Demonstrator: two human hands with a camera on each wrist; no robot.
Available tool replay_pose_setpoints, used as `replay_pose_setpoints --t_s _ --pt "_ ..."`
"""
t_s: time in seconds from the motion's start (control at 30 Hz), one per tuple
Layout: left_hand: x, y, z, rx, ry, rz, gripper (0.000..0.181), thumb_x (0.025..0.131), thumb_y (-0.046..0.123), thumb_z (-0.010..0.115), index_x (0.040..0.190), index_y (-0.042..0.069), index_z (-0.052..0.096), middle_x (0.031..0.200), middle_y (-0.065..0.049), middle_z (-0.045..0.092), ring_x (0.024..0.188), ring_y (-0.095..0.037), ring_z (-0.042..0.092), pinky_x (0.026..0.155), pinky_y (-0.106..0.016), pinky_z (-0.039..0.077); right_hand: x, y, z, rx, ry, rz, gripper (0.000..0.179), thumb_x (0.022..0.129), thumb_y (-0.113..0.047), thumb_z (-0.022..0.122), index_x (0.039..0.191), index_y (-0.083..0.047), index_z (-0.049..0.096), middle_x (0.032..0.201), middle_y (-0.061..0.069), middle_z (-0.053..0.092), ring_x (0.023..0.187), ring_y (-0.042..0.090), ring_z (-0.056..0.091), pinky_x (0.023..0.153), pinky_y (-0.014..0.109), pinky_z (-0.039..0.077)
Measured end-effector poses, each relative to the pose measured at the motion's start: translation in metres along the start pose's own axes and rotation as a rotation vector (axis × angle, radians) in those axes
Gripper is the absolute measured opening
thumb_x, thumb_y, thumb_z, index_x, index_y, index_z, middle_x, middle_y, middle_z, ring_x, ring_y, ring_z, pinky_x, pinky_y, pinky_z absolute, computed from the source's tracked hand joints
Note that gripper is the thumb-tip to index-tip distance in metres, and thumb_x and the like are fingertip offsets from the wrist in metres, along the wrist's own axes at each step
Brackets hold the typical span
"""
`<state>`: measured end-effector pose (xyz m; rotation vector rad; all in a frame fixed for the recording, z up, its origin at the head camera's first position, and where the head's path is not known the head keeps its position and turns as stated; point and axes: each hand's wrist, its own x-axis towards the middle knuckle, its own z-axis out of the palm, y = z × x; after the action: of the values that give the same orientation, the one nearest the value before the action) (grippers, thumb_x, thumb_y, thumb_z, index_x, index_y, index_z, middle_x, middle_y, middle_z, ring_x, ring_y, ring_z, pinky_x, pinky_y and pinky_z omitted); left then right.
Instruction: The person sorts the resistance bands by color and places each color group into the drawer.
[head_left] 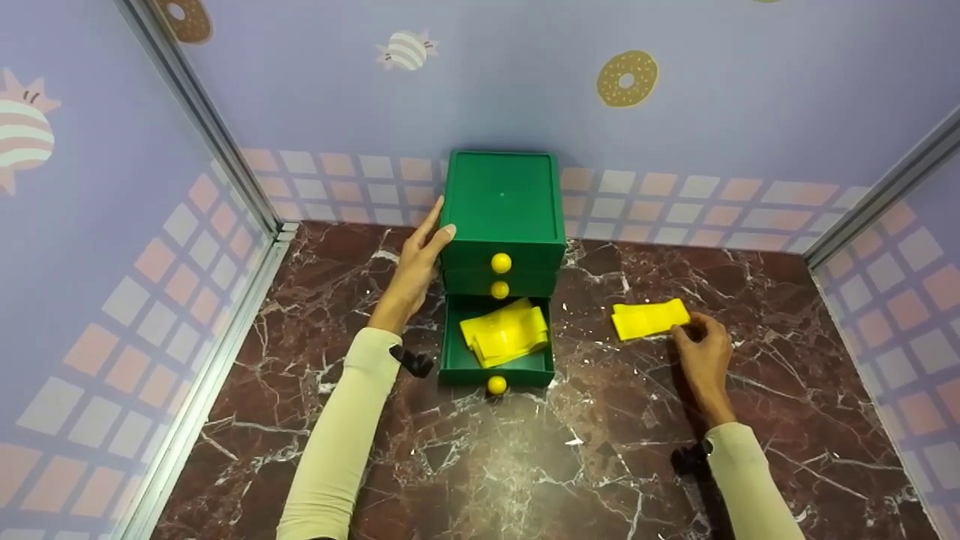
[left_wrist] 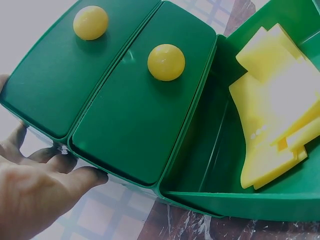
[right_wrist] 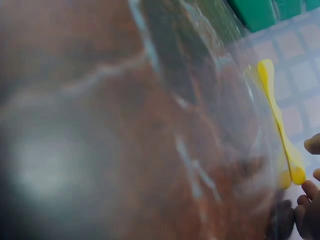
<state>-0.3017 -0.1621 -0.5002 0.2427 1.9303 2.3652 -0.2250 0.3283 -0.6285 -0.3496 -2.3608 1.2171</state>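
Observation:
A small green drawer cabinet (head_left: 502, 199) with yellow round knobs stands against the back wall. Its bottom drawer (head_left: 496, 375) is pulled out and holds folded yellow strips (head_left: 506, 334). My left hand (head_left: 416, 266) rests along the cabinet's left side, fingers extended and thumb near the top front edge. On the table to the right lies another folded yellow strip (head_left: 649, 319), flattened in the middle with rounded looped ends in the right wrist view. My right hand (head_left: 703, 352) is at its right end, fingertips close to the loop, with thumb and fingers parted.
The dark red marbled tabletop (head_left: 600, 472) is bounded by patterned walls (head_left: 525, 82) at the back and both sides. A metal corner rail (head_left: 217, 127) runs down at the left. Small white specks dot the table beside the drawer.

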Motion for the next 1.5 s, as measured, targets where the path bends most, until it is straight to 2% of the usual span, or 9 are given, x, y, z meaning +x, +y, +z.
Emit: replay_pose_setpoints --t_s 0.07,0.2,0.27,0.37,0.5,0.87,1.17,1.33,1.5 --pt "0.000 0.000 0.000 0.014 0.009 -0.002 0.071 0.110 0.044 0.066 0.173 0.042 0.035 0.164 -0.003 0.050 0.120 -0.020 0.065 0.101 -0.043 0.058 0.003 0.002 0.001 -0.015 -0.014 0.011 0.045 0.098 -0.007 0.079 0.136 0.014 0.068 0.129 0.034 0.067 0.125 0.050 0.058 0.114 0.058 0.037" --pt "0.001 0.000 0.000 0.001 0.012 0.002 0.069 0.110 0.043 0.068 0.171 0.046 0.038 0.149 0.003 0.060 0.104 -0.017 0.070 0.092 -0.037 0.061 0.008 0.005 0.003 -0.025 -0.018 0.021 0.045 0.098 -0.009 0.079 0.136 0.013 0.069 0.129 0.034 0.067 0.125 0.050 0.057 0.115 0.059 0.036" --pt "0.000 0.000 0.000 -0.009 0.009 0.002 0.069 0.110 0.042 0.068 0.172 0.044 0.037 0.152 0.000 0.059 0.110 -0.020 0.072 0.096 -0.040 0.062 0.010 0.006 0.003 -0.024 -0.015 0.017 0.043 0.097 -0.008 0.079 0.134 0.013 0.070 0.127 0.034 0.068 0.123 0.050 0.058 0.114 0.058 0.037" --pt "0.000 -0.001 0.000 -0.013 0.004 0.004 0.072 0.111 0.041 0.066 0.174 0.040 0.033 0.172 -0.005 0.043 0.130 -0.028 0.068 0.106 -0.050 0.058 0.013 0.007 0.004 -0.034 -0.017 0.009 0.042 0.097 -0.007 0.079 0.132 0.013 0.071 0.125 0.034 0.070 0.120 0.049 0.059 0.111 0.057 0.038" --pt "0.001 -0.001 -0.001 -0.014 0.001 0.005 0.073 0.111 0.040 0.066 0.176 0.036 0.032 0.179 -0.006 0.033 0.143 -0.032 0.059 0.113 -0.058 0.053 0.015 0.007 0.005 -0.054 -0.026 -0.010 0.041 0.096 -0.006 0.081 0.131 0.013 0.072 0.122 0.033 0.072 0.116 0.049 0.057 0.108 0.056 0.036" --pt "0.002 -0.003 0.000 -0.018 0.003 0.003 0.075 0.110 0.042 0.067 0.176 0.035 0.032 0.179 -0.006 0.031 0.142 -0.033 0.060 0.112 -0.059 0.053 0.018 0.003 0.006 -0.099 -0.032 -0.009 0.038 0.095 -0.005 0.079 0.127 0.013 0.074 0.118 0.034 0.075 0.111 0.049 0.061 0.103 0.054 0.039" --pt "0.001 -0.002 -0.001 -0.027 -0.008 0.005 0.075 0.110 0.042 0.067 0.175 0.039 0.031 0.180 -0.003 0.029 0.147 -0.033 0.056 0.115 -0.061 0.051 0.010 -0.012 0.006 -0.010 0.002 0.060 0.023 0.099 -0.004 0.073 0.118 0.007 0.080 0.110 0.025 0.078 0.091 0.019 0.065 0.079 0.022 0.045" --pt "0.000 -0.002 0.000 -0.032 0.003 -0.008 0.072 0.109 0.041 0.067 0.173 0.043 0.035 0.180 -0.002 0.029 0.147 -0.032 0.056 0.114 -0.060 0.051 0.005 -0.024 0.003 0.071 0.003 0.079 0.025 0.103 -0.008 0.072 0.122 0.006 0.078 0.119 0.024 0.077 0.090 0.001 0.063 0.077 0.014 0.048" --pt "0.001 -0.002 0.000 -0.039 0.004 -0.008 0.071 0.110 0.040 0.067 0.173 0.042 0.035 0.180 -0.003 0.031 0.144 -0.032 0.058 0.112 -0.058 0.053 0.000 -0.035 -0.001 0.124 0.022 0.026 0.022 0.102 -0.003 0.074 0.120 0.009 0.077 0.115 0.026 0.077 0.085 -0.005 0.064 0.074 0.011 0.050"
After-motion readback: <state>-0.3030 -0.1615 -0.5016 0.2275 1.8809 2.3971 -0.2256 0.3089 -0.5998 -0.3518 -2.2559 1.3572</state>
